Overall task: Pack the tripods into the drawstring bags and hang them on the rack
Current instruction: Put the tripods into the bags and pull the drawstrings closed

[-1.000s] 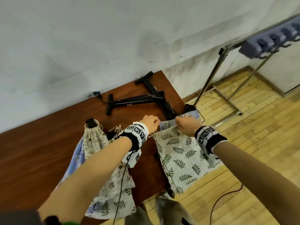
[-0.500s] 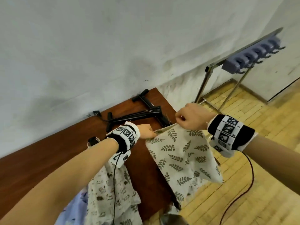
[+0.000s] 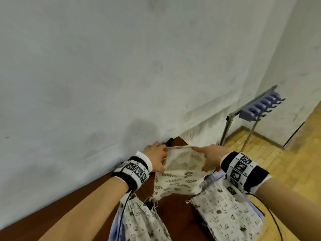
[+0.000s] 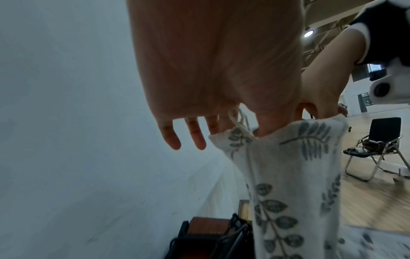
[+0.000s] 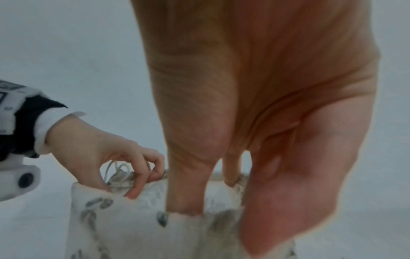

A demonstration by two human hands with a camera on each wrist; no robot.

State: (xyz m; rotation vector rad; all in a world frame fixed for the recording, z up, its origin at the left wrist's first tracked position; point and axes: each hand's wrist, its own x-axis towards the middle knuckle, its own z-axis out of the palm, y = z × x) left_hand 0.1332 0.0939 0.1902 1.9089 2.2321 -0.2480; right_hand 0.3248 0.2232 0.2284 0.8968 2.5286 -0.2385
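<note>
Two hands stretch mouth of leaf-print drawstring bag (image 3: 180,171) wide, held above brown worktop (image 3: 175,221). Left hand (image 3: 156,158) at 9 o'clock of opening, grip pinching rim and cord (image 4: 238,121). Right hand (image 3: 212,156) at 3 o'clock, grip hooked into rim. Tripod (image 4: 224,236) lies on worktop below bag. Two animal-print bags (image 3: 224,214) at 6 o'clock. Rack (image 3: 257,110) at 2 o'clock, by wall.

From my head view the leaf-print bag (image 3: 178,173) hides nearly all of the tripod (image 3: 169,141) — only one black end shows; my right-wrist view is blurred, fingers (image 5: 185,192) perhaps dipping inside the bag's mouth
</note>
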